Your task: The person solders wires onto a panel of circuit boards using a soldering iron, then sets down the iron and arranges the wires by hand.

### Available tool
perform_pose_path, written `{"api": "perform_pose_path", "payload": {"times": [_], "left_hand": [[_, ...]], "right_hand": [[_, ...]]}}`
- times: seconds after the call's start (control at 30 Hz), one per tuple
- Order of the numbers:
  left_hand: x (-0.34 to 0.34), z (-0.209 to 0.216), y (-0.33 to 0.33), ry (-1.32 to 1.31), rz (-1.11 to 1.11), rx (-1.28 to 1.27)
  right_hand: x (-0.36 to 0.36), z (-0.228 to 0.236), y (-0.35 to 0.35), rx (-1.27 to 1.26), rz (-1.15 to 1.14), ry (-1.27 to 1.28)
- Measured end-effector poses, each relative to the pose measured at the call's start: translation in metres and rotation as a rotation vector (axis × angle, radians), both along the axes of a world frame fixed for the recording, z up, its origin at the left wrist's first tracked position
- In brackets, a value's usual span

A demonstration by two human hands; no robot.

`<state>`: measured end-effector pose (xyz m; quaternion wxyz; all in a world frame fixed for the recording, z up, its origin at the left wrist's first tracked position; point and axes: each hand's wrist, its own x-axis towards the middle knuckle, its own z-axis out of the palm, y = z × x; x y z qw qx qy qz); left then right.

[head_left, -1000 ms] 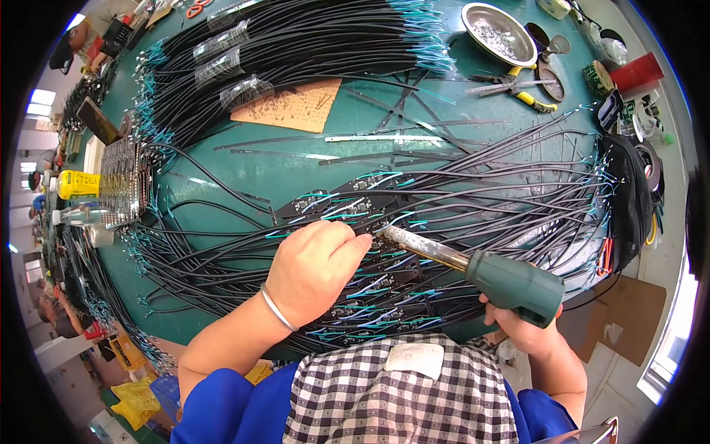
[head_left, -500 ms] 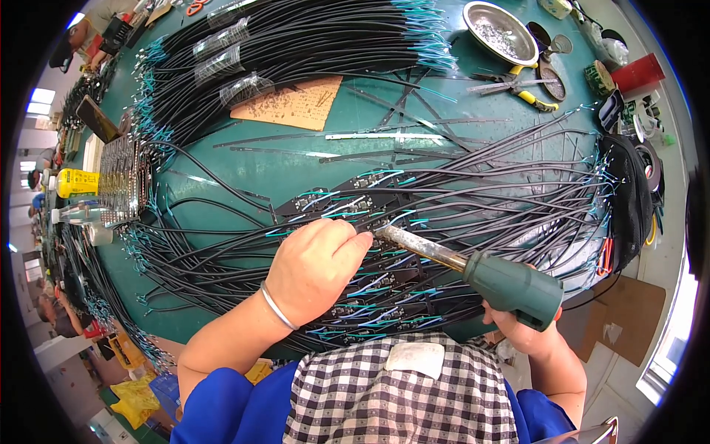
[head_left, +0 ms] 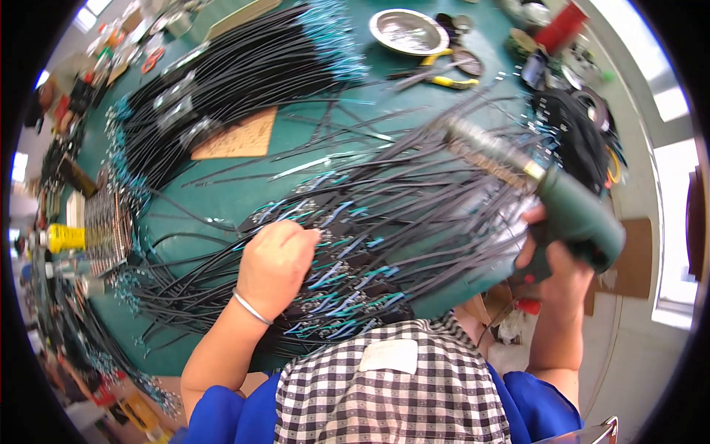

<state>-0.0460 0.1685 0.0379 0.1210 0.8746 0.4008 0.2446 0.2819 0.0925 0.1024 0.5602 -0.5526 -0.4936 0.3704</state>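
Note:
My right hand (head_left: 568,277) grips the handle of a dark green heat gun (head_left: 580,214), its long metal nozzle pointing up and left, above the black cables (head_left: 444,214). My left hand (head_left: 274,263) is closed with thumb and fingers pinched together at the left edge of a row of small black circuit boards (head_left: 344,259). What lies between those fingertips is hidden. Blue and teal wire ends show on the boards, and the black cables fan out from them to both sides across the green table.
A thick bundle of taped black cables (head_left: 229,81) lies at the back left, beside a tan perforated board (head_left: 237,135). Farther back stand a metal bowl (head_left: 409,32) and yellow-handled pliers (head_left: 452,81). A black pouch (head_left: 569,137) sits at the right edge. A yellow bottle (head_left: 65,237) stands at the left.
The heat gun has swung away from the boards, up and to the right, with my right hand. My left hand stays closed by the boards. The whole view has turned and shifted.

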Motion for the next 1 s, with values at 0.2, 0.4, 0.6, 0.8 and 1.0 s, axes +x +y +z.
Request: {"api": "perform_pose_path", "payload": {"times": [0.2, 0.4, 0.6, 0.8, 1.0], "left_hand": [[0.037, 0.034, -0.052, 0.015, -0.005, 0.031], [0.055, 0.087, -0.06, 0.158, -0.011, 0.04], [0.098, 0.065, 0.007, 0.083, 0.042, 0.057], [0.18, 0.05, 0.034, 0.462, 0.132, -0.108], [0.245, 0.038, 0.059, 0.371, 0.06, -0.165]], "right_hand": [[0.105, 0.147, -0.068, 0.36, -0.271, -0.56], [0.179, 0.27, -0.08, 0.036, -0.471, -1.094], [0.211, 0.272, -0.034, 0.389, -0.567, -0.668], [0.202, 0.091, 0.113, 0.208, -0.245, 0.644], [0.191, 0.004, 0.211, -0.038, -0.236, 0.887]]}}
